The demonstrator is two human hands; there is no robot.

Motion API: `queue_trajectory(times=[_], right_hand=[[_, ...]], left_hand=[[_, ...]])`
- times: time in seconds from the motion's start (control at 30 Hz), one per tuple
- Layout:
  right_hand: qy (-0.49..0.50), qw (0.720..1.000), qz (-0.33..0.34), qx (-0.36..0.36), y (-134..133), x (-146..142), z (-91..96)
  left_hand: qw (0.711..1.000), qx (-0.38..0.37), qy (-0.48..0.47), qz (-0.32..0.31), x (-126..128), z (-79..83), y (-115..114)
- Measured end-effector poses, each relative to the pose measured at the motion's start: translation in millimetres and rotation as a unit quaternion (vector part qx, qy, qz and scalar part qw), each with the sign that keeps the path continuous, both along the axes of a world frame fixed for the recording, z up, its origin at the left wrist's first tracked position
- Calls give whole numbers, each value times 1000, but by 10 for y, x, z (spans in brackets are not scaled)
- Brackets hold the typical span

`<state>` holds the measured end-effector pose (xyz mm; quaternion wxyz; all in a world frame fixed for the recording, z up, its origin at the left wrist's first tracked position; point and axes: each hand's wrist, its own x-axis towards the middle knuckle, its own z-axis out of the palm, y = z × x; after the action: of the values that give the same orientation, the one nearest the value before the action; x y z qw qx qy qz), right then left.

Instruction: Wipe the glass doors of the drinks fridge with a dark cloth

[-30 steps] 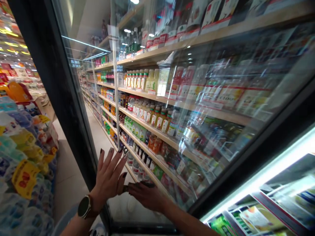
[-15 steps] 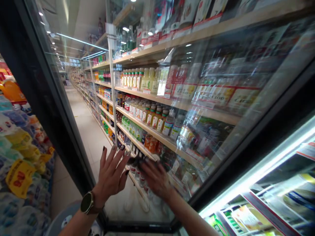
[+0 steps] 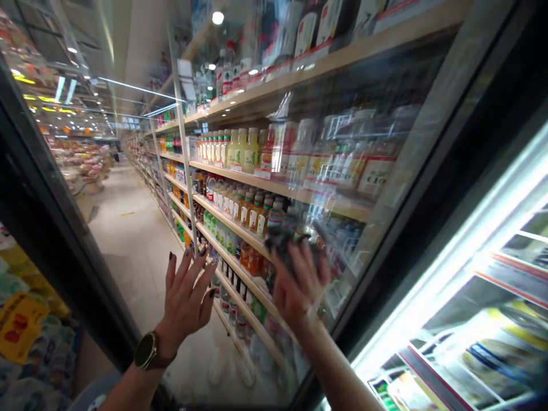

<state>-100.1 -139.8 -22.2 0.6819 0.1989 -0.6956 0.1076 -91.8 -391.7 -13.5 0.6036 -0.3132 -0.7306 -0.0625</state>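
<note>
A glass door (image 3: 381, 257) with a black frame stands tilted across the head view. My left hand (image 3: 188, 294) is at the glass, palm forward, its fingers stretched and spread, with dark nails and a watch (image 3: 146, 350) on the wrist. Higher up and to the right, my right hand (image 3: 299, 282) presses a dark, crumpled cloth (image 3: 291, 237) against the pane. Motion blurs that hand, and the cloth partly shows past its fingertips.
Behind the glass, wooden shelves (image 3: 274, 184) carry rows of drink bottles (image 3: 250, 151). A lit cooler (image 3: 454, 240) holds packaged goods at the right. To the left, wrapped packs lie by a yellow price sign (image 3: 23, 325), and an aisle floor (image 3: 122, 240) runs back.
My right hand has moved up and to the right over the glass with the cloth. The left hand stays spread at the pane. The view has shifted, showing more of the aisle.
</note>
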Motion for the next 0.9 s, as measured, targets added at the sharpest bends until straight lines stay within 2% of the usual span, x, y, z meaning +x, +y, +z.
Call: queue_trajectory(times=[0.07,0.1,0.13,0.17,0.2,0.23,0.3,0.37,0.4,0.43,0.47,0.5,0.53,0.6,0.63,0.67,0.7,0.73,0.77,0.8,0.9], right_hand=[[-46,991,51,118,-182,103,-611],[-60,979,75,178,-223,136,-833],[-67,968,92,223,-217,149,-947],[-64,962,102,245,-164,140,-934],[-53,964,100,239,-72,109,-792],[-38,974,86,204,48,63,-537],[7,996,32,85,290,-47,177],[38,999,-14,-25,405,-127,863],[42,996,-31,-70,378,-139,1089],[39,994,-38,-97,289,-129,1198],[24,993,-40,-107,144,-98,1179],[1,995,-35,-98,-42,-51,1040],[-28,997,-23,-68,-248,3,804],[-78,996,20,39,-626,101,199],[-90,990,44,100,-754,130,-75],[-92,982,66,151,-821,140,-272],[-86,976,80,185,-819,128,-357],[-73,975,80,193,-753,99,-313],[-51,981,68,175,-636,56,-140],[-28,990,43,133,-487,7,145],[42,996,-53,-52,-121,-125,1319]], left_hand=[[1000,-5,-3,6,-13,-32,43],[1000,-7,-4,8,-15,-44,55],[1000,-7,-4,12,-13,-53,62],[1000,-5,-3,15,-9,-59,66],[1000,-1,-1,19,-4,-62,68],[1000,4,1,22,-1,-63,69],[1000,15,2,24,-3,-66,75],[999,24,2,24,-22,-69,89],[999,27,3,24,-36,-69,97],[999,29,6,23,-50,-68,104],[999,30,12,20,-64,-64,108],[999,32,22,16,-74,-56,106],[999,36,36,11,-79,-43,96],[997,43,66,-2,-74,1,50],[996,46,78,-5,-64,33,13],[995,45,85,-6,-53,72,-32],[995,41,88,-7,-41,117,-85],[995,37,90,-6,-31,167,-143],[995,32,91,-5,-25,221,-204],[995,27,92,-4,-24,276,-267],[996,11,93,0,-55,439,-439]])
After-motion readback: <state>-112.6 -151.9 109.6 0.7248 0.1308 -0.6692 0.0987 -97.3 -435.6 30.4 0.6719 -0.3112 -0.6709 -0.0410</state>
